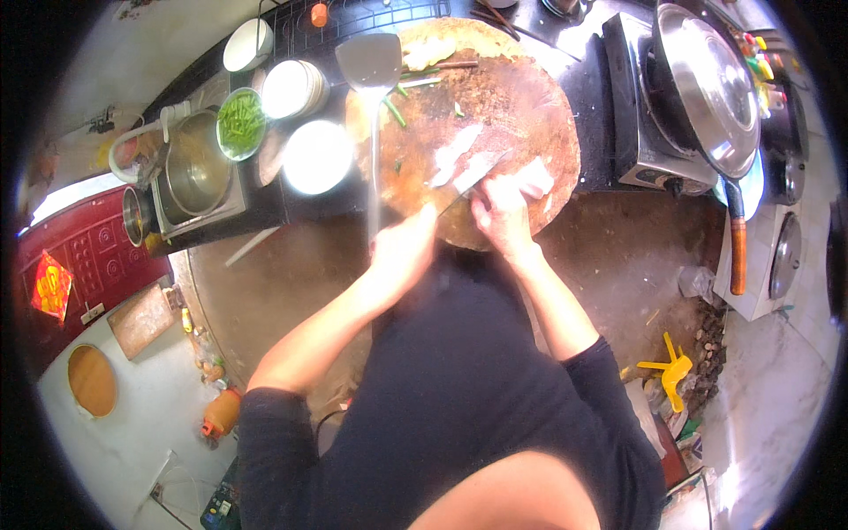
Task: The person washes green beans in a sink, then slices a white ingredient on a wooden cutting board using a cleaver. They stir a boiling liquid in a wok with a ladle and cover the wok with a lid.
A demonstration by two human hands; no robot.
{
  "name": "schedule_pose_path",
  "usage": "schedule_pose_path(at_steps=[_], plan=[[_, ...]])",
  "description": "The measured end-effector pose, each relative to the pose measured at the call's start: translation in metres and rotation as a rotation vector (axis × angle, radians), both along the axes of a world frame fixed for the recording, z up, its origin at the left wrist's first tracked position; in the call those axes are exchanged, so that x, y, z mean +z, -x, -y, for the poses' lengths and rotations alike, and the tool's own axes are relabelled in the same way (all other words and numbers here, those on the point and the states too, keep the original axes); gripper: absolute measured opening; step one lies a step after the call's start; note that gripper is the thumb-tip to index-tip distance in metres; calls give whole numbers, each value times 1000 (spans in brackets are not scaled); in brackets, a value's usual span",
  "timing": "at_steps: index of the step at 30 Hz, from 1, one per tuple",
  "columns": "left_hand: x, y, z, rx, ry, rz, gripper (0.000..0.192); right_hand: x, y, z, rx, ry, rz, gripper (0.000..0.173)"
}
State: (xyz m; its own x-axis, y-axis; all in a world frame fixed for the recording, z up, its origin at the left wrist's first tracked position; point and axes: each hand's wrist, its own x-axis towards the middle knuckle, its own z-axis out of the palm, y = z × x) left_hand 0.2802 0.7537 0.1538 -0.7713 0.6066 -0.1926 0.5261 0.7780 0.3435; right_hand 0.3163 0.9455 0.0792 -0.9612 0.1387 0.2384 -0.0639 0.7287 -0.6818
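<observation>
A round wooden chopping board [550, 119] lies before me. My left hand [403, 255] is closed around a knife's handle at the board's near edge; the thin blade [480, 173] slants up to the right. My right hand [501, 211] grips pale, whitish meat [533, 177] beside the blade; glare blurs its edges. More pale slices [457, 152] lie left of the blade. A metal spatula [370, 63] rests on the board's left side, its handle running down close to my left hand. Green stalks [394, 111] and a yellowish piece [430, 52], perhaps ginger, sit at the far side.
Left of the board are white bowls [318, 157], a stack of bowls [295, 89], a bowl of cut green vegetables [240, 124] and a metal pot [199, 165]. On the right, a lidded wok [709, 79] stands on a gas stove [652, 162], its wooden handle [738, 258] jutting towards me.
</observation>
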Motion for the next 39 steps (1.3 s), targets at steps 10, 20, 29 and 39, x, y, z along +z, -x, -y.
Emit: schedule_pose_path(at_steps=[10,20,29,39], plan=[[-10,0,23,0,-14,-11,17,3,1,10,-73,39,20,17],[2,-6,27,40,-226,-41,16,24,-12,-8,-221,328,103,21],[1,15,31,125,-203,-140,15,33,-19,-55,-333,64,-104,25],[12,-14,-10,-5,-176,87,17,37,-25,-53,-181,236,141,30]])
